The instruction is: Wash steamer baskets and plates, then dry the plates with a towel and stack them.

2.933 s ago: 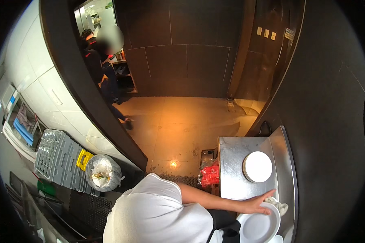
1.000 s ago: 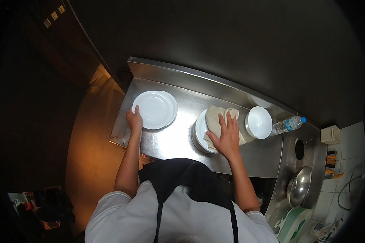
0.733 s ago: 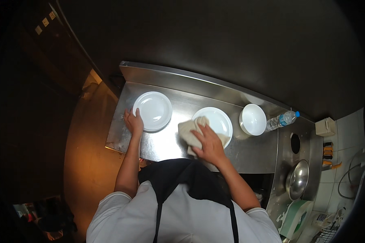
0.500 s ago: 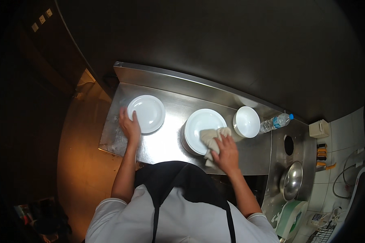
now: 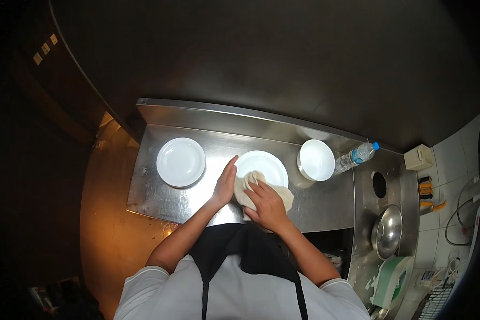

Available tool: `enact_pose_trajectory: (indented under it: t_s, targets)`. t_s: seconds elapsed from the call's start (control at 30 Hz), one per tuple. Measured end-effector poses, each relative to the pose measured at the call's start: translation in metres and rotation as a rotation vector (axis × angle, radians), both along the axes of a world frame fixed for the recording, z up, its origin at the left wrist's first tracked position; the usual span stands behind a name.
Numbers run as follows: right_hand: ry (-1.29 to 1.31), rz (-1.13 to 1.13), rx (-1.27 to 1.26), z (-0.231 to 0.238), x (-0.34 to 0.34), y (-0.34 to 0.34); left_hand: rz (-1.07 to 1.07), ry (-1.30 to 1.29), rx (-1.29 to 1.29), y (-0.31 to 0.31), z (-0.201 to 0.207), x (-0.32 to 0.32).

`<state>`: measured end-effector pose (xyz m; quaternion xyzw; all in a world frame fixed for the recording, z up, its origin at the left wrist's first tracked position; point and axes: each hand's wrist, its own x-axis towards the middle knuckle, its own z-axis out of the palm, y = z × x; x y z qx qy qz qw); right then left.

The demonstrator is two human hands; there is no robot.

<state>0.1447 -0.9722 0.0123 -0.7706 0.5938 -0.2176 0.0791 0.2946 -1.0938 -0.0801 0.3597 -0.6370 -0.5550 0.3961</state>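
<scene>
In the middle of the steel counter stands a stack of white plates [image 5: 271, 164]. A beige cloth [image 5: 244, 197] lies over the near part of the top plate, bunched under the fingers of my right hand [image 5: 268, 207], which grips it. My left hand [image 5: 225, 185] is against the stack's left side, fingers stretched out along the rim, holding nothing. Farther left, more white plates [image 5: 181, 162] sit on the counter, apart from both hands. A deep white bowl [image 5: 317, 161] is to the right of the stack.
A clear plastic bottle [image 5: 357, 156] with a blue cap lies beside the bowl on the steel counter [image 5: 325, 205]. A raised metal backsplash [image 5: 218, 113] runs behind. At right are a round hole [image 5: 378, 184], a metal bowl [image 5: 388, 232], several yellow-handled knives [image 5: 425, 191] and a green-and-white container [image 5: 393, 282].
My left hand has left the left plates and moved right to the middle stack. My right hand has slid the cloth leftward, from the stack's right rim to its near side.
</scene>
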Motion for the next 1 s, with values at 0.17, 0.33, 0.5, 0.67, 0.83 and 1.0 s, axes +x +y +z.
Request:
enact_pose_trajectory:
  t_s: [0.17, 0.33, 0.5, 0.67, 0.83, 1.0]
  targets:
    - [0.167, -0.107, 0.006, -0.003, -0.052, 0.031, 0.109, -0.297, -0.246, 0.000, 0.017, -0.001]
    - [0.211, -0.249, -0.105, -0.002, -0.063, -0.035, 0.101, -0.267, -0.189, -0.003, 0.025, -0.009]
    - [0.029, -0.060, -0.140, -0.021, -0.012, -0.052, 0.111, -0.093, 0.035, -0.010, 0.010, -0.009]
    - [-0.049, 0.057, -0.052, -0.004, -0.017, 0.011, 0.107, -0.188, -0.257, -0.019, 0.019, 0.001]
    - [-0.017, -0.269, -0.152, -0.027, -0.040, 0.049, 0.245, -0.461, -0.397, -0.008, 0.049, -0.010]
    - [-0.334, -0.566, -0.249, -0.064, -0.034, 0.042, 0.295, -0.411, -0.280, -0.008, 0.039, -0.007]
